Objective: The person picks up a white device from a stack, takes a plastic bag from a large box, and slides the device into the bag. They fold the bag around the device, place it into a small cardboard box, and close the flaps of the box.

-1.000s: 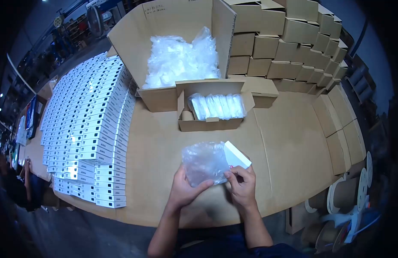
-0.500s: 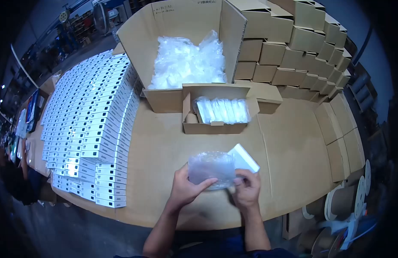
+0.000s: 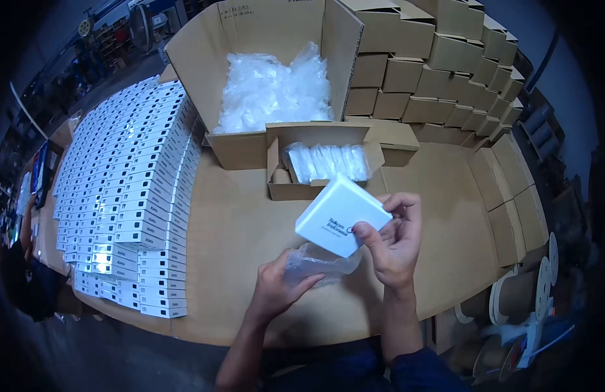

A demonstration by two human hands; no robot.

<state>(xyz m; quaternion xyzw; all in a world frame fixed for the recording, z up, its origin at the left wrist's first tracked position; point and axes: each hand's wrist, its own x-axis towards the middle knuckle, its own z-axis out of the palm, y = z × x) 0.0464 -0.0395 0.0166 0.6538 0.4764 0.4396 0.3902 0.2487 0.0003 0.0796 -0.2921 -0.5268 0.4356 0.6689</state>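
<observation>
White unit point(image 3: 338, 212) now higher in R hand point(image 3: 395, 245), tilted, sq., dk text.

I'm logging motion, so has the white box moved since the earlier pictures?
Yes. The white box has moved up the view toward the small open carton: its top corner now overlaps the carton's front edge, where table showed between them before.

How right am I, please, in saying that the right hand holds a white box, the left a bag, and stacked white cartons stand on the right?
Not quite: the head view shows the stacked white cartons on the left. The right hand holds a white box, and the left hand a bag.
</observation>
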